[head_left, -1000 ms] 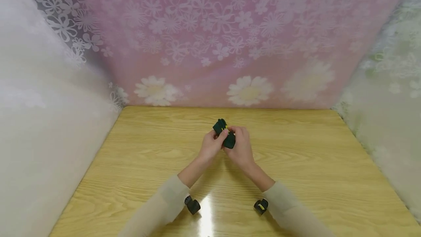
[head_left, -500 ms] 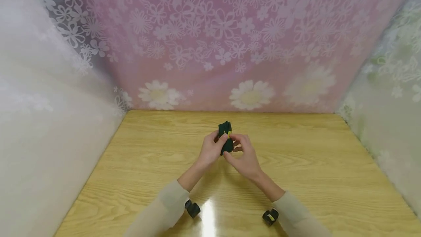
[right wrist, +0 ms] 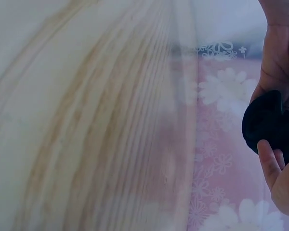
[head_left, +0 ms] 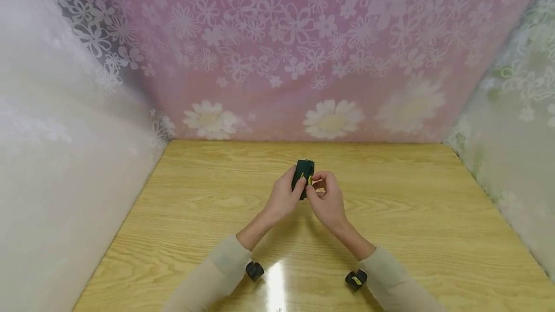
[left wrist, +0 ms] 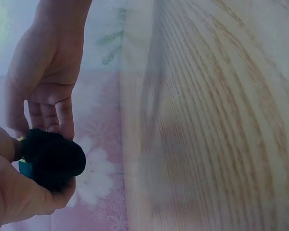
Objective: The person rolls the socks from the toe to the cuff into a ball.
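Observation:
A dark green bundle of folded or rolled cloth (head_left: 303, 170) with a narrow yellow strip is held above the table, between both hands. My left hand (head_left: 283, 195) grips it from the left, thumb across its near face. At its right edge, my right hand (head_left: 328, 201) pinches by the yellow strip with thumb and curled fingers. In the left wrist view, the rounded end of the dark bundle (left wrist: 55, 161) faces the camera. The right wrist view shows one of its folded ends, fingers touching its lower edge; its exact kind cannot be told.
The wooden table (head_left: 208, 225) reaches back to a pink flowered backdrop (head_left: 260, 61). Pale flowered cloth walls (head_left: 65, 158) stand on both sides. A small black wrist camera (head_left: 254, 270) hangs by the left sleeve, another black camera (head_left: 356, 279) by the right.
The bundle has turned more upright and shifted slightly right with the left hand. My right hand loosened, moved off to the right, then brought thumb and fingers together at the bundle's right edge.

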Tool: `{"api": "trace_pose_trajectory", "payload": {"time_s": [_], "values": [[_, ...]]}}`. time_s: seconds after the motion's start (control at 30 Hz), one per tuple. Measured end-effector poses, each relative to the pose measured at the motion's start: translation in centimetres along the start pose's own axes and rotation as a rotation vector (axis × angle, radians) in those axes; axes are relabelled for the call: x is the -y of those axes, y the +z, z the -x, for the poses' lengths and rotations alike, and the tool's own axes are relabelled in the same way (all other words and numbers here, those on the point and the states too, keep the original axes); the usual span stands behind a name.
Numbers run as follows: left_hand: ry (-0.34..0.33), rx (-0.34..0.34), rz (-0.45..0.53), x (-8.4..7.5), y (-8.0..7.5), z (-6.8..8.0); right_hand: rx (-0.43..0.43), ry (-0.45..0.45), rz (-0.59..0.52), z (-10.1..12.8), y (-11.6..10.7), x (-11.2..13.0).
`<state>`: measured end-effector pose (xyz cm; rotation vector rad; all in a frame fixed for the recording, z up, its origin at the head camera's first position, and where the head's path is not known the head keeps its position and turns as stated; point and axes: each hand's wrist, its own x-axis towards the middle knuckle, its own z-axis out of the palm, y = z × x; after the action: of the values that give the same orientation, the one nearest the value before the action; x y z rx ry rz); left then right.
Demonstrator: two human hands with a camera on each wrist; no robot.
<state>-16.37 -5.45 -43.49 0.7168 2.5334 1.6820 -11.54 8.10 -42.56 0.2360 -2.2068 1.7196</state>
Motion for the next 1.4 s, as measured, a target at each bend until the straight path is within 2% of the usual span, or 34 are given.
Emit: {"api": "trace_pose_trajectory", "payload": {"time_s": [0.1,0.2,0.27,0.4,0.53,0.8,0.93,1.03,1.13,1.27,1.4], "values": [[-0.013,0.008,0.015,0.0,0.1,0.0,-0.026,-0.006,0.021,-0.2,0.1,-1.1],[-0.037,0.003,0.036,0.1,0.2,0.0,-0.047,-0.049,0.057,-0.5,0.2,-2.6],[-0.056,-0.005,0.051,0.1,0.3,-0.1,-0.057,-0.115,0.087,-0.7,0.3,-3.8],[-0.061,-0.013,0.075,-0.2,0.4,-0.1,-0.071,-0.256,0.200,-0.7,0.1,-4.1],[-0.068,-0.006,0.071,-0.4,0.3,0.0,-0.075,-0.334,0.272,-0.8,0.0,-4.4],[-0.058,-0.027,0.079,0.2,0.0,-0.1,-0.022,-0.379,0.291,-0.9,-0.3,-4.3],[-0.046,-0.027,0.073,0.7,-0.2,-0.3,0.019,-0.344,0.299,-0.8,-0.5,-4.1],[-0.028,-0.003,0.042,0.7,-0.2,-0.4,0.024,-0.326,0.317,-0.6,-0.5,-3.7],[-0.025,0.023,0.039,0.8,-0.1,-0.4,-0.009,-0.346,0.379,-0.6,-0.3,-3.4],[-0.090,0.012,0.071,0.9,0.2,-0.3,-0.052,-0.393,0.515,-0.8,0.2,-3.2],[-0.138,-0.014,0.074,0.8,0.2,-0.3,-0.035,-0.439,0.628,-1.1,0.4,-2.9]]}}
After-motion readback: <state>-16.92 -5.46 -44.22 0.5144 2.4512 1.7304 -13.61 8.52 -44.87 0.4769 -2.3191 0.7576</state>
